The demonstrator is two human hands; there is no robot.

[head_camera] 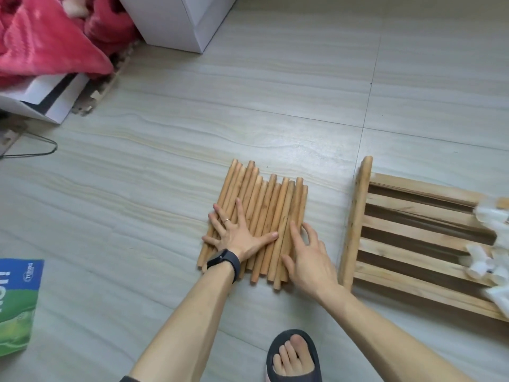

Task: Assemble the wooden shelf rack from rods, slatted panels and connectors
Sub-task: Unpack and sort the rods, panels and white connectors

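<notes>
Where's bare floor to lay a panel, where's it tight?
Free: floor beyond the rods up to the white box; floor left of the rods toward the green carton. Tight: strip between rods and slatted panels, by the right hand.

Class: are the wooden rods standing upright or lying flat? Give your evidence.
Lying flat. The rods rest side by side on the floor, full lengths showing, the left hand spread open on them.

rods [261, 216] tan | floor [248, 106] grey-streaked | blanket [49, 37] pink | sandal [293, 354] black
</notes>
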